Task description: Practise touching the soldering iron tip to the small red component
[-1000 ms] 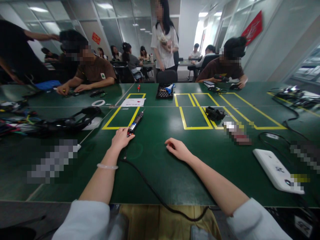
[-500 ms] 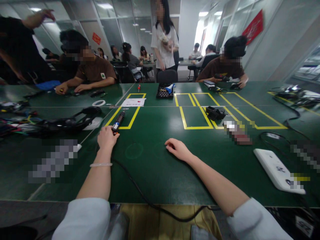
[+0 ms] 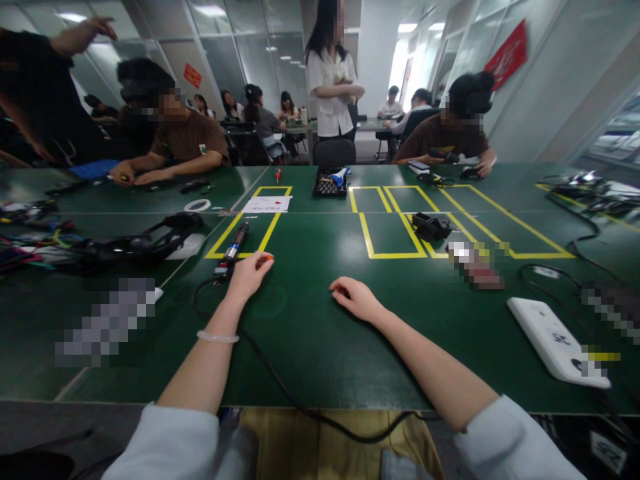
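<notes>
One tool [image 3: 237, 243] is down on the worktop [image 3: 310, 360], not held, at eleven o'clock from the left hand [image 3: 247, 272], its back end poking out of the yellow box [image 3: 270, 234]. The right hand [image 3: 361, 299] rests around three o'clock; both hands curl half open, nothing seen inside.

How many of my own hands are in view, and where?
2. Your left hand is just right of the black corded tool; your right hand is farther right across the green table. Neither is hidden.
</notes>
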Action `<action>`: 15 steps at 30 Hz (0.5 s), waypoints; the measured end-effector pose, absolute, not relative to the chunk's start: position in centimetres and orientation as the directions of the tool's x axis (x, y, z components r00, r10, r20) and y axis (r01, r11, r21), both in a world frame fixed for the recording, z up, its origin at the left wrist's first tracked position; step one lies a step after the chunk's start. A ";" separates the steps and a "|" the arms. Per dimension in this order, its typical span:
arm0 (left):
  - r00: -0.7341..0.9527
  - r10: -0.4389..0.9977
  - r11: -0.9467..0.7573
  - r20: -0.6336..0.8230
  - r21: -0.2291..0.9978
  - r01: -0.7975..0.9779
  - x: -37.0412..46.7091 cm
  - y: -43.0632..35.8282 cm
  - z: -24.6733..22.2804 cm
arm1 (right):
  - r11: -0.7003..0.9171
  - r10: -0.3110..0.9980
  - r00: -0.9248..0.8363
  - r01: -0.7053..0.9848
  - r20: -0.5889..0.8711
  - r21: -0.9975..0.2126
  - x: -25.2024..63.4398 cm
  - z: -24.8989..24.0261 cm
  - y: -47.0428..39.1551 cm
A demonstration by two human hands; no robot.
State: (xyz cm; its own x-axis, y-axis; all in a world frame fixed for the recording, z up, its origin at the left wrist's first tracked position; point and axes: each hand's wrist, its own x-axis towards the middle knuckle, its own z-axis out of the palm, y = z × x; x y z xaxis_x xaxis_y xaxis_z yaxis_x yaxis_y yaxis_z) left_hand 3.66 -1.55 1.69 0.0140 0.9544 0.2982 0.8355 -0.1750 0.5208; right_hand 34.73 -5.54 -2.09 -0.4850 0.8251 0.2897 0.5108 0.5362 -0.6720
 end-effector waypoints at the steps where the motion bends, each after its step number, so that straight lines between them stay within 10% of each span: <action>1: 0.120 0.957 -0.257 0.265 0.578 0.774 5.1 -1.9 1.6 | 0.535 0.826 -0.484 0.509 0.291 -0.674 34.7 -2.2 -5.5; 6: 0.482 0.873 -0.363 0.067 0.751 0.552 11.6 -3.8 0.9 | 0.518 0.825 -0.486 0.449 0.287 -0.728 34.7 -2.3 -5.6; 15: 0.593 0.805 -0.238 -0.025 0.902 0.361 13.3 -4.8 0.4 | 0.592 0.763 -0.563 0.409 0.319 -0.694 34.4 -1.7 -5.9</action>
